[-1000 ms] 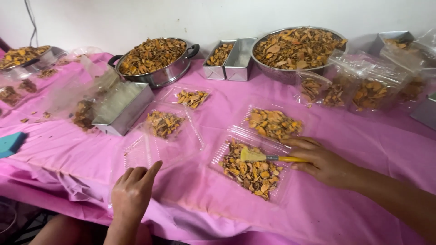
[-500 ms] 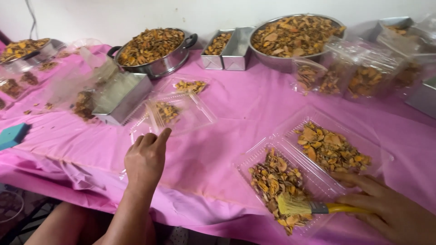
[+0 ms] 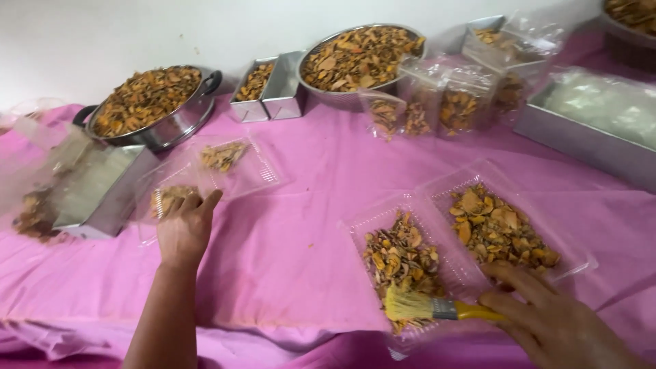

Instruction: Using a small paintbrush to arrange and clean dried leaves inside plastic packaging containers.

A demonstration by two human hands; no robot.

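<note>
Clear tray (image 3: 174,201) under the flat, open left hand (image 3: 183,229) could skid off; right hand (image 3: 553,321) pinches a yellow brush (image 3: 437,309), bristles may flick chips onto the table (image 3: 307,205).

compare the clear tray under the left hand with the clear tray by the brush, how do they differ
The left tray, touched by the left hand, holds only a small heap of dried orange-brown pieces; the right tray is nearly full in both halves. A yellow-handled brush, held by the right hand, rests on the right tray only. Both are clear hinged plastic.
</note>
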